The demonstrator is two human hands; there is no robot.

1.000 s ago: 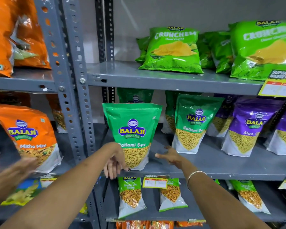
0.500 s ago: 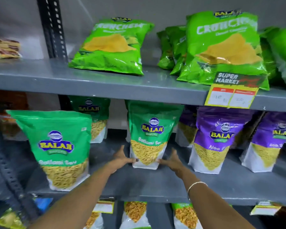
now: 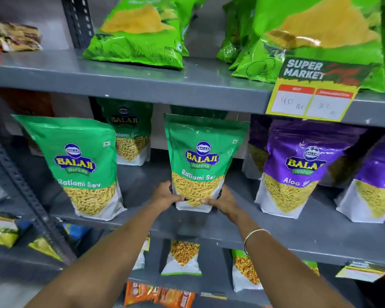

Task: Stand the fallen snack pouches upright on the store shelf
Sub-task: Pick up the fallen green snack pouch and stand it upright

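A green Ratlami Sev pouch (image 3: 201,161) stands upright in the middle of the grey middle shelf (image 3: 209,227). My left hand (image 3: 166,195) grips its lower left corner and my right hand (image 3: 222,200) grips its lower right corner, thumbs on the front. Another green Ratlami Sev pouch (image 3: 80,165) stands upright to the left, near the shelf's front edge. A third green pouch (image 3: 131,134) stands further back between them. Purple Aloo Sev pouches (image 3: 296,167) stand to the right.
Bright green Crunchem bags (image 3: 140,32) lie on the upper shelf, with a yellow price tag (image 3: 311,94) hanging off its edge. A slotted grey upright (image 3: 20,185) runs down the left. Smaller pouches (image 3: 182,258) stand on the lower shelf.
The view has moved closer and right. Both hands went from the left pouch to the middle pouch and now clasp its bottom corners.
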